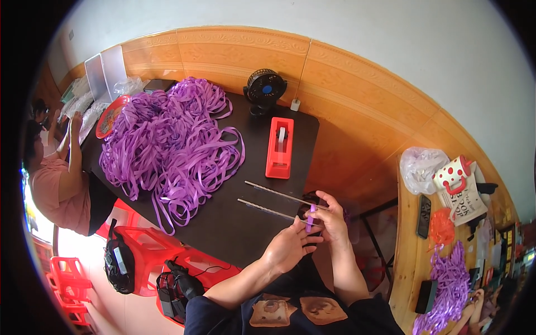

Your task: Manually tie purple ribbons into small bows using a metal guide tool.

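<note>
L hand (286, 245): you spread fingers nr strip (310, 219)
R hand (333, 220): touched strip, couldn't tell if pinched
Rods (276, 191): 2, extended past hands

We've got a dark tabletop (229, 237) up front. Directly on it: big tangled heap of purple ribbon (167, 134) over the left half, red tape dispenser (279, 148) right of that, small black fan (265, 89) at the back edge. Two thin rods (273, 191) run over the near right part; we can't tell if they touch. Wooden tabletop (406, 251) at our right: clear plastic bag (421, 167), dark phone (424, 216), red bag (442, 226), shiny purple strands (453, 279). Pale floor (134, 312) at our left: red plastic stools (70, 279).
</note>
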A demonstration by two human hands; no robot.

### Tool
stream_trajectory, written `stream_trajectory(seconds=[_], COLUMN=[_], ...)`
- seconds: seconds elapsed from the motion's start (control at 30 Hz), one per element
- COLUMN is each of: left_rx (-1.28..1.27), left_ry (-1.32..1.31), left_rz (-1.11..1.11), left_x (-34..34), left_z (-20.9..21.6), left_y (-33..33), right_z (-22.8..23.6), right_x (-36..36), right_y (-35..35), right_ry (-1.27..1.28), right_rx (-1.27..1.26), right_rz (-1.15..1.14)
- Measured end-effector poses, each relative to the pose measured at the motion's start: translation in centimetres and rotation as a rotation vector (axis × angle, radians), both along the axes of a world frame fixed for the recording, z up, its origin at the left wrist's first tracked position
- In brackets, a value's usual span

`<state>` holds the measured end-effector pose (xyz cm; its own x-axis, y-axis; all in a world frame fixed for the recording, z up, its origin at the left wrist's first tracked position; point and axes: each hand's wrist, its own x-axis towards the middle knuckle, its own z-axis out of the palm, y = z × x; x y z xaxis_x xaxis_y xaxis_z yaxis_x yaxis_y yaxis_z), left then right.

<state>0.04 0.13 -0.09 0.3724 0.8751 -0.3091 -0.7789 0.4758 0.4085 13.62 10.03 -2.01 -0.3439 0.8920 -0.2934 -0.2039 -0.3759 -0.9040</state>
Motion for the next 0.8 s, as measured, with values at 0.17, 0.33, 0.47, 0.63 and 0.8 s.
stream_trajectory(seconds=[0.17, 0.33, 0.47, 0.63, 0.8], left_rx=[-0.012, -0.033, -0.025, -0.031, -0.032], left_ry=[0.025, 0.021, 0.021, 0.007, 0.005], left_rz=[-0.008, 0.012, -0.011, 0.01, 0.013], left_x=[0.0, 0.0, -0.1, -0.1, 0.0], left_z=[0.1, 0.7, 0.2, 0.4, 0.3], left_y=[0.1, 0.0, 0.0, -0.1, -0.1], right_z=[1.1, 5.3, 6.6, 7.8, 7.1], right_x=[0.9, 1.3, -0.3, -1.6, -2.4], right_y=[0.5, 3.1, 4.5, 3.9, 3.5], right_ry=[0.017, -0.583, -0.985, -1.126, -1.152], right_rx=[0.051, 0.955, 0.997, 1.062, 1.067], right_rz=[-0.113, 0.339, 0.764, 0.81, 0.875])
